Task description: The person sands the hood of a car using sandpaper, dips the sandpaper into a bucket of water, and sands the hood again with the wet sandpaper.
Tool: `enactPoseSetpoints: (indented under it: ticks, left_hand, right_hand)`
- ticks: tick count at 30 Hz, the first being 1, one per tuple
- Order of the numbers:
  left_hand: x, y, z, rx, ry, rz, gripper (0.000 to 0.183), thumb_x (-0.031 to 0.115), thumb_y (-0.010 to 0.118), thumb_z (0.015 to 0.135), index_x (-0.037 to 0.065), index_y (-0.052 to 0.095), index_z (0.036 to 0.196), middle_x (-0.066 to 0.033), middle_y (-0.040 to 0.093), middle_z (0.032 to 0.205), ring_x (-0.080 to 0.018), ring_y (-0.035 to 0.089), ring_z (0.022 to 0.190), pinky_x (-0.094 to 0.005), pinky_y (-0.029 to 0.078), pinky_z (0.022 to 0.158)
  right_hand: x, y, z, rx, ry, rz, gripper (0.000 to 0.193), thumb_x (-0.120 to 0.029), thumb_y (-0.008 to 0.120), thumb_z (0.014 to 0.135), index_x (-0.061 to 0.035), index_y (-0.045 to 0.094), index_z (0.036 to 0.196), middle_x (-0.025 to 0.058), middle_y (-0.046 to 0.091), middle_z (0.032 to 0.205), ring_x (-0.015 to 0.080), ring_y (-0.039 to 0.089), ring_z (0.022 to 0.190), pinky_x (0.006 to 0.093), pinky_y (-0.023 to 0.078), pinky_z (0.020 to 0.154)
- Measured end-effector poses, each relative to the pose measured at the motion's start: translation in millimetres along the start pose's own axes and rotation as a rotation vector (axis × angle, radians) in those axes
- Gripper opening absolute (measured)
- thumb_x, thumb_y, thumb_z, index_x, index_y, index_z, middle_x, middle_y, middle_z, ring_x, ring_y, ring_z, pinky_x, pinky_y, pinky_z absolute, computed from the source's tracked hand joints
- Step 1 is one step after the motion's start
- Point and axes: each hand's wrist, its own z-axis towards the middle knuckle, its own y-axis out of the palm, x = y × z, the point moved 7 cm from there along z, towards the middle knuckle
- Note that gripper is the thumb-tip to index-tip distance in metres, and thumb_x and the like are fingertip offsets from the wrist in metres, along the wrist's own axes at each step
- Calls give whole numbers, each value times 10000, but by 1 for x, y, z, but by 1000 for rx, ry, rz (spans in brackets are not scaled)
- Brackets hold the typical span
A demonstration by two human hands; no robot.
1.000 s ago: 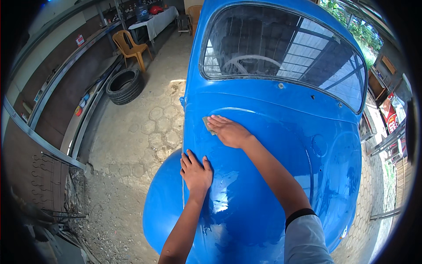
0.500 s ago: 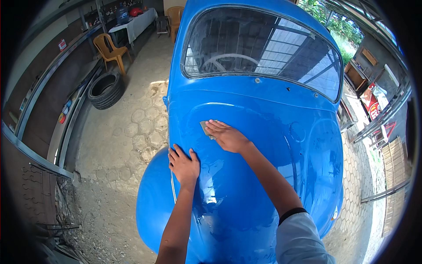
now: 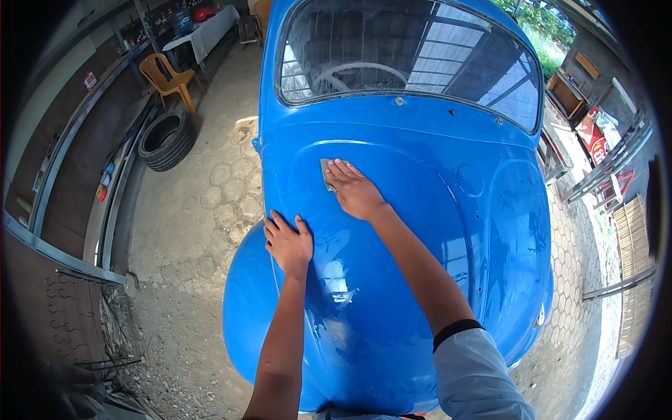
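Observation:
The curved front hood [image 3: 392, 280] of a blue car lies before me, wet and shiny in patches. My right hand [image 3: 357, 194] presses a small grey-brown piece of sandpaper [image 3: 326, 175] flat on the hood, below a curved raised line. Its fingers are together over the sheet, so only the left part shows. Lower and to the left, my left hand [image 3: 289, 245] rests palm down with fingers spread, beside the seam between hood and fender [image 3: 248, 308]. It holds nothing.
The windshield [image 3: 413, 59] stands beyond the hood. On the left are a loose tire [image 3: 166, 142], a yellow-brown plastic chair [image 3: 170, 80] and a cloth-covered table [image 3: 203, 35]. Metal rails [image 3: 63, 248] run along the left wall. A woven bamboo panel [image 3: 632, 241] stands at right.
The view has shifted, so the car sits a little higher in it. My right hand has slid slightly across the hood with the sandpaper. My left hand stays in about the same place.

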Motion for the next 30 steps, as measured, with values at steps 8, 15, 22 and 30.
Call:
enactPoseSetpoints:
  ticks: [8,15,22,30]
  left_hand:
    - [-1,-7,4,19,-14,-23,732,468,428,1019,4,300,1571,-259,329,1601,-410,330,1472,-543,309,1163]
    - [-6,-1,4,53,6,18,725,467,441,1015,7,313,1560,-256,356,1581,-405,349,1458,-547,322,1150]
    - [-15,-2,5,75,1,4,717,463,458,1010,5,327,1546,-250,373,1566,-403,364,1445,-551,336,1136]
    - [9,-2,1,45,25,-9,744,465,427,1011,-30,312,1555,-293,351,1575,-423,350,1459,-538,311,1160]
  right_hand:
    - [180,-91,-119,174,305,54,559,-40,483,908,-16,507,1466,174,441,1569,326,379,1479,460,276,1238]
    - [54,-14,-9,163,371,-112,534,-178,472,977,51,483,1459,217,408,1581,342,326,1508,442,248,1246]
    - [40,-3,27,-25,-52,107,512,-111,440,988,-12,469,1489,149,411,1596,279,332,1510,401,256,1250]
    - [142,-36,-22,184,455,-231,533,-140,446,982,-3,445,1498,170,387,1606,301,330,1510,440,241,1251]
